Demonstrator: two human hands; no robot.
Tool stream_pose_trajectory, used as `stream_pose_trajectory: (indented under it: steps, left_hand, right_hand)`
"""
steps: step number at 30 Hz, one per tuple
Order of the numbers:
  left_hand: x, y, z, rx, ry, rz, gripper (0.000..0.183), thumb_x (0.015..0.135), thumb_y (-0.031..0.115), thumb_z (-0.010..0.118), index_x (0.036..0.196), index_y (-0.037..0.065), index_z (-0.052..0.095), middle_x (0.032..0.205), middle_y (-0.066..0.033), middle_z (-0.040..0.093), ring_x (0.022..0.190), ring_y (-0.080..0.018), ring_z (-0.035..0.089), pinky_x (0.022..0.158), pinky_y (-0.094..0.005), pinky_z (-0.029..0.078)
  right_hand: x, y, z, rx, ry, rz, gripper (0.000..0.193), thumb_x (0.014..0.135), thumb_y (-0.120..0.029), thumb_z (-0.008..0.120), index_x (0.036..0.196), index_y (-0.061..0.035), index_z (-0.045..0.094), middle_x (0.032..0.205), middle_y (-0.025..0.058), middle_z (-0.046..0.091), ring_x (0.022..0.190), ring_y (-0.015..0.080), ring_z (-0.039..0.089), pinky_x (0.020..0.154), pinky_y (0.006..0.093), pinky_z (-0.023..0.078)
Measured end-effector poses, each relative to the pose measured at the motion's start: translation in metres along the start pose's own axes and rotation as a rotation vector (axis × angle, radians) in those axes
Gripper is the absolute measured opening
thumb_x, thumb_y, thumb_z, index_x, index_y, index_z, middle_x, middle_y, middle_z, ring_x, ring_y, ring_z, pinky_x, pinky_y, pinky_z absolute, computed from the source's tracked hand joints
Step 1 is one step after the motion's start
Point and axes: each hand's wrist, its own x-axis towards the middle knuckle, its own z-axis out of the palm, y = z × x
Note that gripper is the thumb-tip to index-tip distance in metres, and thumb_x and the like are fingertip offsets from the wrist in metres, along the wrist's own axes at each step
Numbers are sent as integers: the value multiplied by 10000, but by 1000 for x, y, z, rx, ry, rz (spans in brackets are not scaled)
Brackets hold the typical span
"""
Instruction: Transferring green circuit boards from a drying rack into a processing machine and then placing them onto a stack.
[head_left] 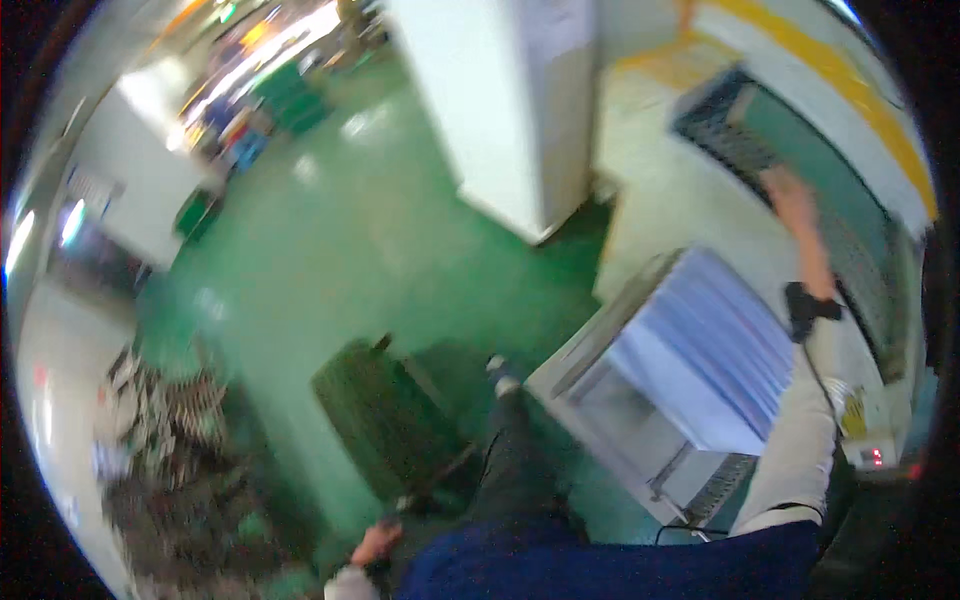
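Observation:
My right arm reaches out to the far right. There my right hand [790,195] is at the near edge of a long dark trough with a speckled, mesh-like bed [735,140] in a pale machine. Blur hides whether the fingers touch the bed or hold anything. Below that arm a stack of thin bluish-white sheets [700,345] stands on edge in a grey rack [600,400]. My left hand [377,540] hangs low beside my body, close to a dark green block-shaped object [385,420] on the floor. Its fingers are too smeared to read.
A white pillar or cabinet [490,110] stands ahead, left of the machine [640,130]. Dark stacked pieces [180,480] lie along the left side. Green floor [400,250] stretches away to green bins [290,100]. A small red-lit display [875,457] sits at the right.

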Motion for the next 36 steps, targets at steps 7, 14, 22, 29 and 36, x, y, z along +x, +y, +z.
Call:
stream_pose_trajectory:
  steps: [7,14,22,29,36]
  left_hand:
    - [-58,54,0,-303,259,-217,731,791,474,737,1306,-13,555,1205,-186,645,1073,-268,631,914,-365,496]
    - [-81,47,-7,-383,416,-241,723,776,411,765,1324,-3,537,1288,-191,599,1172,-290,590,983,-364,469]
    - [-95,28,-5,-393,503,-257,733,748,419,769,1334,43,540,1285,-229,578,1184,-359,564,1008,-415,448]
    - [-85,30,-3,-276,568,-158,726,754,442,747,1336,60,539,1294,-246,552,1221,-369,524,1030,-424,425]
    - [-87,62,-19,-112,633,-174,705,734,470,745,1323,135,550,1245,-218,532,1133,-365,559,980,-425,461]
  right_hand:
    - [55,-41,24,863,-11,111,541,1022,-409,412,1377,-12,510,1419,102,512,1338,208,440,1121,320,290]
    - [41,-182,2,1107,-188,142,564,1000,-466,450,1365,-45,538,1392,100,539,1324,188,449,1108,308,278]
    - [5,-247,41,1189,-341,51,537,1004,-444,453,1282,-7,594,1269,117,625,1229,190,535,1085,306,320]
    - [-3,-250,51,1224,-346,26,507,1006,-419,467,1256,-2,610,1247,119,635,1204,191,551,1071,312,340]
    - [-6,-229,94,1216,-376,-44,453,1018,-362,471,1228,10,623,1195,121,656,1165,191,577,1045,312,374]
